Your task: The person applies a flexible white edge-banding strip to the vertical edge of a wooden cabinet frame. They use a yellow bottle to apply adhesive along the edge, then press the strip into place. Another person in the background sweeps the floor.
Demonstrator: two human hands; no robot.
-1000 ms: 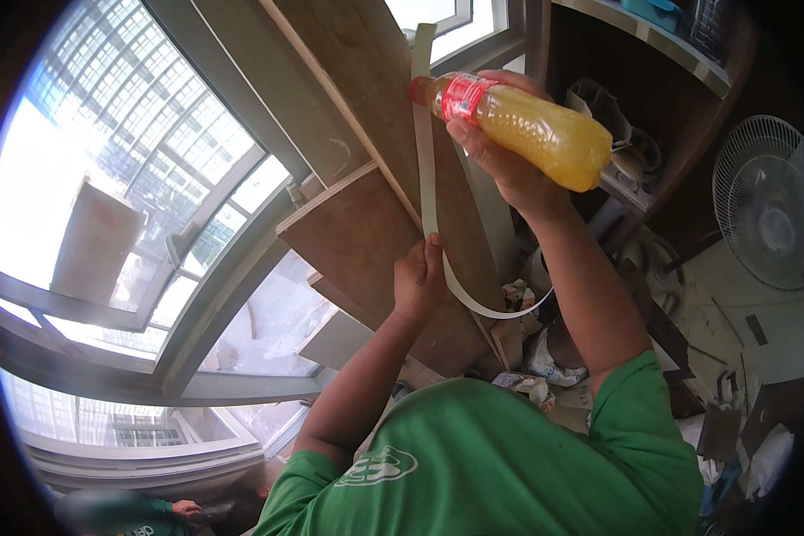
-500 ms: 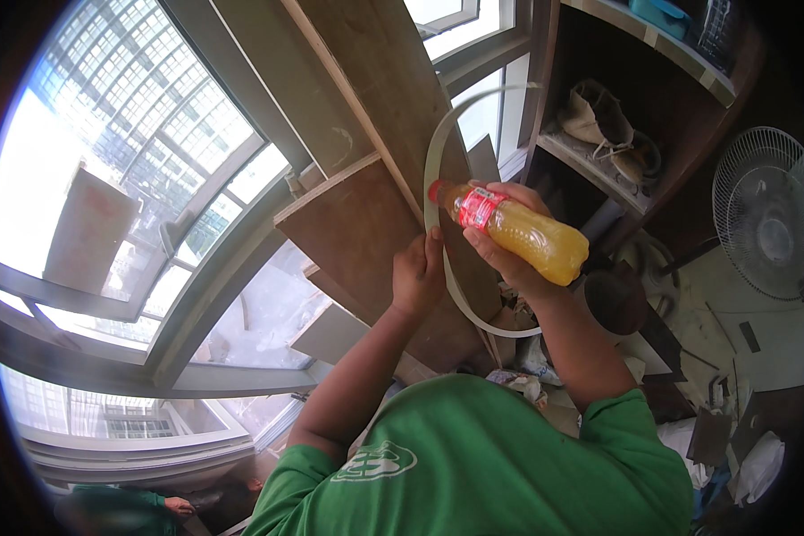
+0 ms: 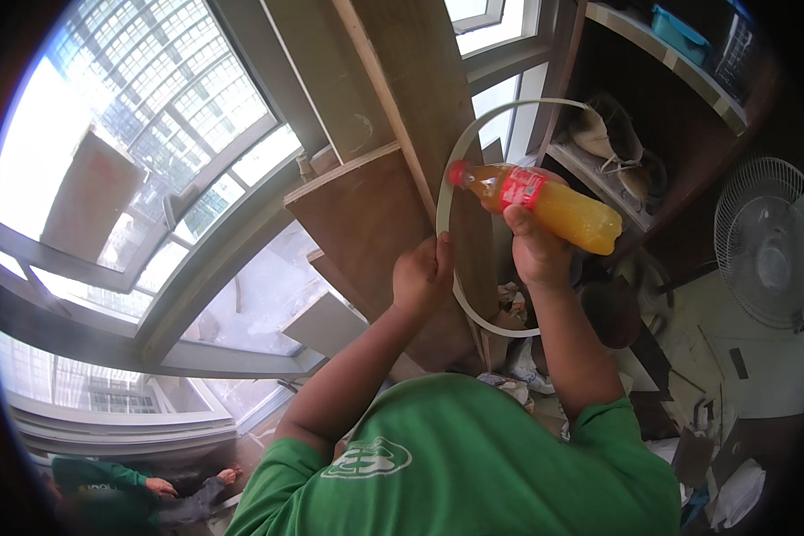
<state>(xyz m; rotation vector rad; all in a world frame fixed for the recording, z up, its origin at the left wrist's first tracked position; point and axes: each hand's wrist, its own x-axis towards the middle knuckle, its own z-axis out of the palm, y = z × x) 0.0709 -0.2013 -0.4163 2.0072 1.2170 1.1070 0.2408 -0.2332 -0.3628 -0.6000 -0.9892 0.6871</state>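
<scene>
A pale, thin, flexible strip (image 3: 443,213) bends in a wide open loop in front of me. My left hand (image 3: 422,275) is closed on it, thumb and fingers pinching the loop's left side. In my right hand (image 3: 543,255) lies a clear plastic bottle (image 3: 579,218) of orange-yellow drink with a red label, gripped round the middle. The bottle tilts, its red cap (image 3: 456,173) up to the left, at the strip just above my left hand; whether they touch I cannot tell. My right fingers are mostly hidden behind the bottle.
Wooden boards (image 3: 357,201) lean beyond my left hand, beside open windows (image 3: 188,192). At right stand a shelf unit (image 3: 657,45) holding a beige bag (image 3: 596,134), and a fan (image 3: 766,246). Offcuts and bags litter the floor. Another person's hand (image 3: 161,486) shows lower left.
The view has shifted, so surroundings sit further right. The bottle has risen and lies flatter, and my right hand has turned with it. My left hand keeps its pinch on the strip.
</scene>
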